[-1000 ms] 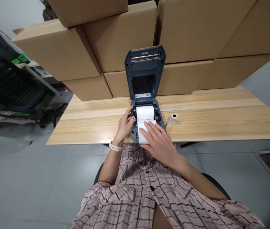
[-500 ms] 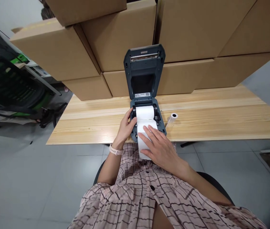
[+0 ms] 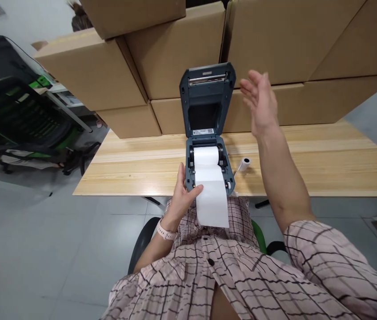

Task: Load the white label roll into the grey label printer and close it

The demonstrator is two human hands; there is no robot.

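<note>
Bare right hand lifted off the blank white paper strip; now loosely spread, empty, beside the raised lid.
Strip's draped from the blue-grey plastic printer past the pale wooden table's edge; bare left hand's thumb laid on it, grip can't be told. Probably light, floppy, easily creased; best held by both edges. White hinge sticker can't be read.

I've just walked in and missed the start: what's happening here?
A person sits at the table with a printer on it, its lid open. The left hand is at the printer's near left side, its thumb over the paper strip that runs from the paper roll inside and past the table edge. The right hand, seemingly empty, is raised beside the lid. A small white roll sits to the printer's right.
</note>
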